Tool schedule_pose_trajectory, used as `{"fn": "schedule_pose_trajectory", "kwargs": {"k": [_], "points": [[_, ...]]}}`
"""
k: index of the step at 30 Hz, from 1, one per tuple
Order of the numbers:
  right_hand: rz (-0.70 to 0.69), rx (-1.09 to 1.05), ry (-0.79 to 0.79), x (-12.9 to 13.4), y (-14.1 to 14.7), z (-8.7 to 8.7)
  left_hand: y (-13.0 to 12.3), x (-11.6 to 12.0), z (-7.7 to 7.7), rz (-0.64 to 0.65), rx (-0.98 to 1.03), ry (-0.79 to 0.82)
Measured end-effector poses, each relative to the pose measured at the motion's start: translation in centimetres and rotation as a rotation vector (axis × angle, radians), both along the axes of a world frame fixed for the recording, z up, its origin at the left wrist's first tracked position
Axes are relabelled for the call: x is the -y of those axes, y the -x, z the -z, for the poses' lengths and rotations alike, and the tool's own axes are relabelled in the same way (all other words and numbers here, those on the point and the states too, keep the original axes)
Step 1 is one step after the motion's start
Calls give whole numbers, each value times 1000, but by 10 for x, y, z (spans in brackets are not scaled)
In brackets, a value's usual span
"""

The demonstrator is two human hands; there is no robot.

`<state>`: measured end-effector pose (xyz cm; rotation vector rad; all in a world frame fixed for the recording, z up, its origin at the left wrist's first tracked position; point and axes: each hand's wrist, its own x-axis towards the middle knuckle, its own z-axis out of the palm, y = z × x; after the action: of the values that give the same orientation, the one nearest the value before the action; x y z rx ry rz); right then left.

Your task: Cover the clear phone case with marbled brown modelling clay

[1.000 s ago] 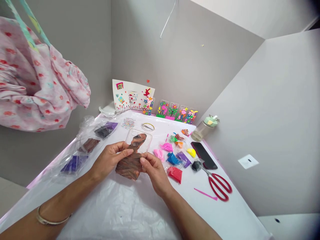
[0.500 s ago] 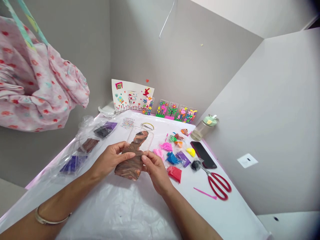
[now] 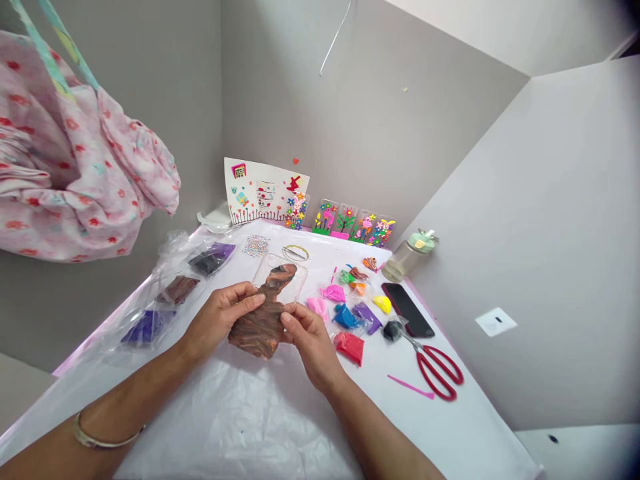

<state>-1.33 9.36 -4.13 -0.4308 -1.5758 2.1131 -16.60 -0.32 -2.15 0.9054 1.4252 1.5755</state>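
Observation:
Between my hands is a clear phone case (image 3: pixel 295 288), tilted above the table. Marbled brown, black and orange clay (image 3: pixel 257 330) covers its lower part, and a narrower piece of the same clay runs up toward the top. My left hand (image 3: pixel 227 311) grips the left edge, its thumb lying on the clay near the upper left. My right hand (image 3: pixel 306 333) pinches the right edge with thumb and index finger where the clay meets the clear plastic. The fingers behind the case are hidden.
Right of the case lie several bagged clay pieces, including red (image 3: pixel 349 349) and blue (image 3: pixel 346 316). Red-handled scissors (image 3: pixel 439 373), a dark phone (image 3: pixel 407 310) and a bottle (image 3: pixel 403 259) are farther right. Plastic-wrapped clay (image 3: pixel 149 328) lies left. Decorated cases (image 3: pixel 346 219) lean at the back.
My left thumb has slid up and left over the clay, uncovering more of its middle. The right hand has barely shifted, still pinching the case's edge.

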Motion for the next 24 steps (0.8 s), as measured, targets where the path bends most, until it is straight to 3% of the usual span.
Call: {"fn": "schedule_pose_trajectory", "kwargs": {"k": [15,24], "points": [[4,-4,19,1,0,-5,-2,-1,-3,34,159,9],[50,-11,39,-2,0,-6,4,-2,-5,-8,47,-57]]}}
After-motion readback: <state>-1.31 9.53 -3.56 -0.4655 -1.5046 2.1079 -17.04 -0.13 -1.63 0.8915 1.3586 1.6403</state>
